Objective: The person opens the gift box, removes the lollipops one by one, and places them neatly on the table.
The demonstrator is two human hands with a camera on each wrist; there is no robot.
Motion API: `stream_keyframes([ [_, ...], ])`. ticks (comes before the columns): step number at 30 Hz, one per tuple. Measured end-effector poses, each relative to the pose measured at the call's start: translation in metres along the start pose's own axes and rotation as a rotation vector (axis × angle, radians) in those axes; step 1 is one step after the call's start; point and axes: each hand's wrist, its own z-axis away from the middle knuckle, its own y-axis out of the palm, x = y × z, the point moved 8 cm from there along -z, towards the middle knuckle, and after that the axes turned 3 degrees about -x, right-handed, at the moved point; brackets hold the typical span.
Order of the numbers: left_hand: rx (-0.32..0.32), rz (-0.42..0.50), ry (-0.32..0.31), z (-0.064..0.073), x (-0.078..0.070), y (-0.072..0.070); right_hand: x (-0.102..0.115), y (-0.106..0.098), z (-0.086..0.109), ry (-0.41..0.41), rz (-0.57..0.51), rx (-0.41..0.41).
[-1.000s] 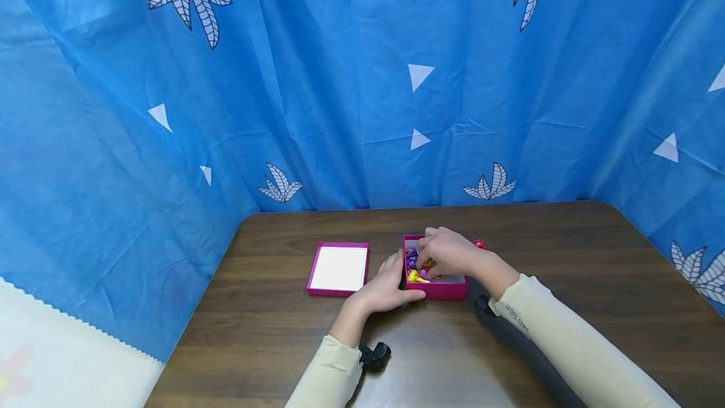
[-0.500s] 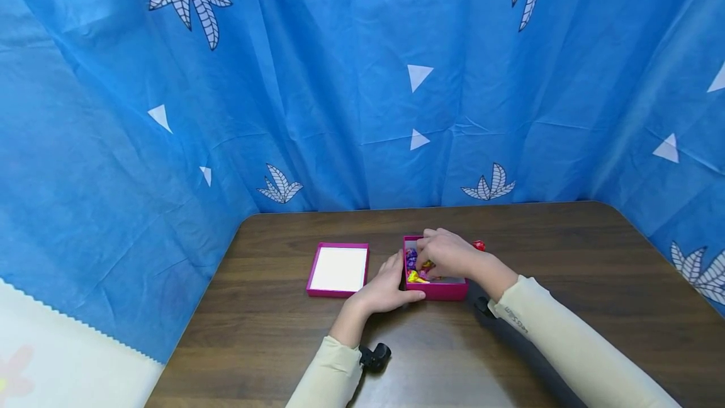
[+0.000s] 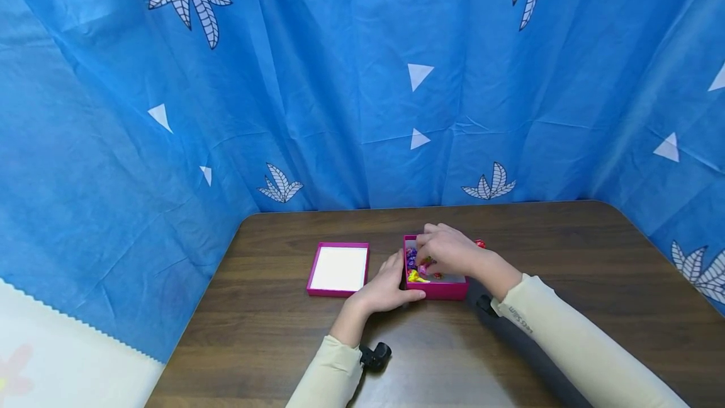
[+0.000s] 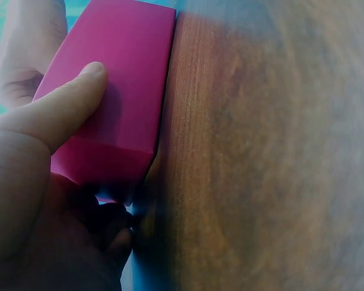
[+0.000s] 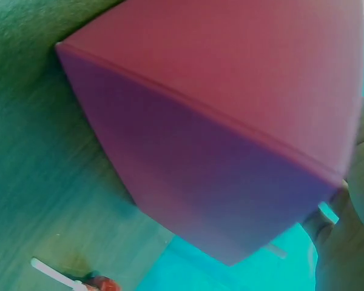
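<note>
A magenta box (image 3: 437,291) without its lid stands on the table and contains several brightly wrapped sweets, among them yellow (image 3: 416,276) and purple (image 3: 411,259) ones. My left hand (image 3: 382,288) rests against the box's left side with fingers stretched along it; the left wrist view shows its thumb (image 4: 79,100) lying on the front wall. My right hand (image 3: 447,250) reaches over the rim, fingers bent down into the box. A pink sweet (image 3: 422,269) shows right at those fingertips; I cannot tell whether they pinch it. In the right wrist view, the box wall hides the fingertips.
Left of the box lies its magenta-rimmed lid (image 3: 340,267), white inside facing up. A red lollipop (image 5: 103,284) with a white stick is on the table beyond the right wrist. A blue patterned curtain (image 3: 362,80) hangs behind the table's far edge.
My right hand has risen very slightly, and more of the pink sweet shows by its fingertips. The left hand, box and lid have stayed in place.
</note>
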Motion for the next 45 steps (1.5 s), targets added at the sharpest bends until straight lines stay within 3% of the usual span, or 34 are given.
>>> stream_keyframes([
  [9, -0.004, -0.01, 0.007, 0.001, -0.001, -0.001, -0.006, -0.014, 0.001, 0.101, -0.006, -0.05],
  [23, -0.012, -0.013, 0.027, -0.001, -0.002, -0.001, -0.01, -0.048, 0.024, 0.204, -0.109, -0.256],
  [30, -0.005, -0.005, -0.004, -0.001, -0.001, 0.0, -0.021, -0.065, 0.046, 0.25, -0.184, -0.392],
  [36, -0.001, -0.011, -0.034, -0.002, 0.002, -0.001, -0.034, -0.072, 0.066, 0.378, -0.231, -0.506],
  [45, -0.002, -0.027, -0.048, -0.002, 0.005, 0.0, -0.061, -0.065, 0.099, 0.623, -0.324, -0.57],
])
